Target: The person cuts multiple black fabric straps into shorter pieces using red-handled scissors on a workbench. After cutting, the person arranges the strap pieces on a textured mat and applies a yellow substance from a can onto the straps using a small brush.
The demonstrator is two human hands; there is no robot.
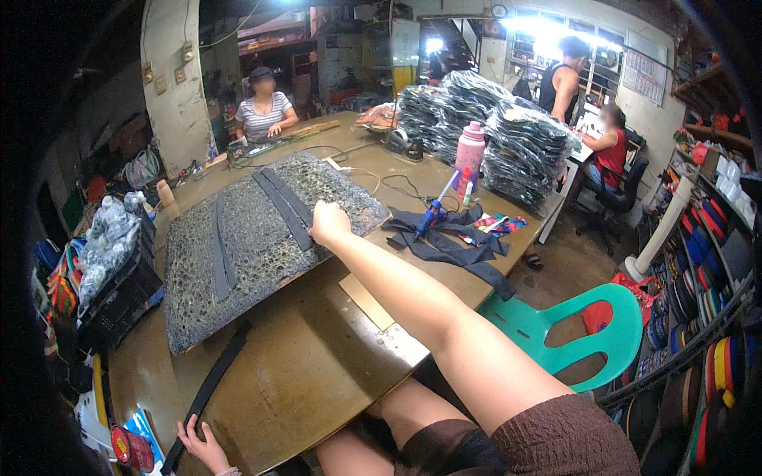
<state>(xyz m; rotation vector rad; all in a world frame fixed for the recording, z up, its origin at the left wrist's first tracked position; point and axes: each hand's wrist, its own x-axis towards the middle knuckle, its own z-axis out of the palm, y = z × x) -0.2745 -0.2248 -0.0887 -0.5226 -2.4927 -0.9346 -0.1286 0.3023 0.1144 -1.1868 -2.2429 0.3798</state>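
Observation:
A large speckled grey-black board (190, 270) lies on the brown table (278, 381), with several black strips across it. My right hand (329, 223) is closed over the right edge of the board's strips, at the near end of a black strip (286, 202). Its fingertips are partly hidden. Another pair of narrow strips (221, 246) lies further left on the board. At the lower left, my left hand (205, 448) has its fingers apart, their tips at a long black strap (216, 377) that hangs toward the table's near edge.
Right of the board are a blue glue gun (429, 216), black fabric pieces (452, 250) and a pink bottle (471, 147). Bagged stacks (524, 151) stand behind. A green chair (595, 301) is at the right. One person (263, 111) sits across the table; two more are at back right.

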